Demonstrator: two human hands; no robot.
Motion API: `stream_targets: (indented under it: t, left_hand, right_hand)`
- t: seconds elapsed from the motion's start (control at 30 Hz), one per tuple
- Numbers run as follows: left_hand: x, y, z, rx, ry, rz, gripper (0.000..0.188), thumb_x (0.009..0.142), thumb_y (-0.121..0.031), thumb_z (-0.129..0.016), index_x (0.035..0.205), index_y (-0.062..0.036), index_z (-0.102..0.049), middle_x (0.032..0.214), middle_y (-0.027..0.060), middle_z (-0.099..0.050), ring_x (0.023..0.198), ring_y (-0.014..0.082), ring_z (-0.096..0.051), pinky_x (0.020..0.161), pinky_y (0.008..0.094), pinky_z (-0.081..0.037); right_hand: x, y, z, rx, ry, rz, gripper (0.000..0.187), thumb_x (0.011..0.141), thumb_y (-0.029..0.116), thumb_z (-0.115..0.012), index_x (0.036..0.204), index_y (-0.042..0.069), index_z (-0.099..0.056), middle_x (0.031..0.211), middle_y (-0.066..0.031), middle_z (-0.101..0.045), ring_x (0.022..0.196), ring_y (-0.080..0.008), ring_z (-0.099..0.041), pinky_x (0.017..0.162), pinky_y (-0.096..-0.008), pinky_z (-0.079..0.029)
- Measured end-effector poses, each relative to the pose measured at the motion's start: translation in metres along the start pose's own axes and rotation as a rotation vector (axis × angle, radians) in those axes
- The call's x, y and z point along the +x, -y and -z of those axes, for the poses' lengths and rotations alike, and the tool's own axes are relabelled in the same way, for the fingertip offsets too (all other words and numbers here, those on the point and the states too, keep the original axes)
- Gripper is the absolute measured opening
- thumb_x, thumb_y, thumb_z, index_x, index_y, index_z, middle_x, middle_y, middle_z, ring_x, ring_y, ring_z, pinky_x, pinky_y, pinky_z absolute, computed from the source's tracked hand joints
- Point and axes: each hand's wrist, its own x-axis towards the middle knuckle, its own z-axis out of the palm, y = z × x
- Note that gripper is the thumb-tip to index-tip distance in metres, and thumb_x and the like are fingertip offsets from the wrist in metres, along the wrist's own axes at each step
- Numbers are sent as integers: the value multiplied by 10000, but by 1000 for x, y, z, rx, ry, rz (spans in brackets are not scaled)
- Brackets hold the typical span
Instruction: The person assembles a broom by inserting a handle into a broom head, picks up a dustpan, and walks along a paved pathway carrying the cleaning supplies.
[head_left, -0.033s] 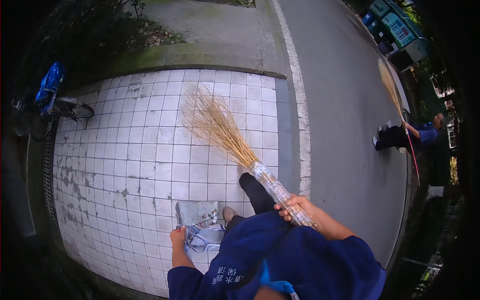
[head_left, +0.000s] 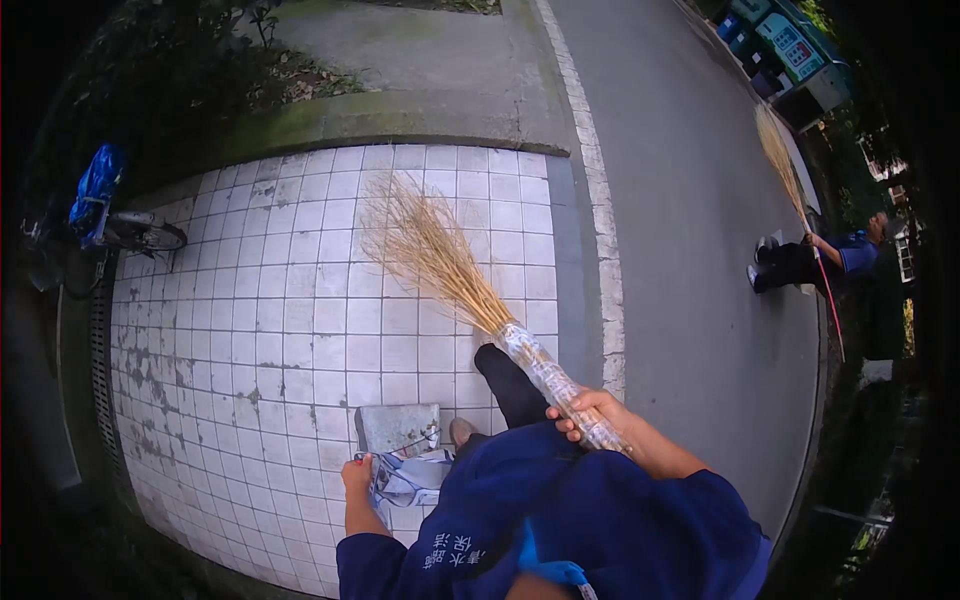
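Occupying the middle of the view, the twig broom (head_left: 462, 280) is slanting forward and left over the white-tiled floor (head_left: 300, 300). Whether its tips are touching the tiles cannot be told. The right grip (head_left: 592, 408) is closing firmly around the lower part of the wrapped shaft (head_left: 540, 368).

Handling: the broom is probably behaving as a light, long tool, stiff at the shaft and springy at the fanned twigs. The glossy wrapping is likely offering a somewhat slippery hold; the bound shaft is presenting the proper holding zone, the thin twigs being brittle.

The left grip (head_left: 357, 472) is curling narrowly at the edge of a blue-and-white patterned bag (head_left: 412, 478); whether it is also holding a handle is too small to confirm. A grey pan (head_left: 393, 428) is lying just beyond.

Markings: the navy shirt (head_left: 630, 520) is carrying white characters. The green shelter (head_left: 822, 92) is displaying a panel too small to read. On the roadway (head_left: 690, 260), a co-worker (head_left: 800, 262) is holding another broom (head_left: 782, 165).
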Motion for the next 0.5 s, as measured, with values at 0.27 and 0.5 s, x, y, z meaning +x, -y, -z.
stream_targets:
  t: [0.27, 0.5]
  left_hand:
    - [92, -182, 112, 79, -42, -57, 547, 751, -530, -615, 703, 15, -621, 710, 210, -627, 724, 346, -621, 687, 415, -477]
    - [161, -375, 201, 112, -202, -443, 457, 850, -416, -538, 1028, 4, -501, 826, 265, -613, 801, 436, -590, 700, 480, -465]
  right_hand:
    - [51, 172, -12, -87, -40, 166, 693, 718, 57, -537, 1341, 133, -243, 922, -170, -552, 665, -200, -562, 523, -329, -522]
    - [56, 298, 2, -88, -204, 366, 733, 700, 20, -550, 1355, 127, -239, 916, -165, -575, 616, -199, -597, 502, -337, -532]
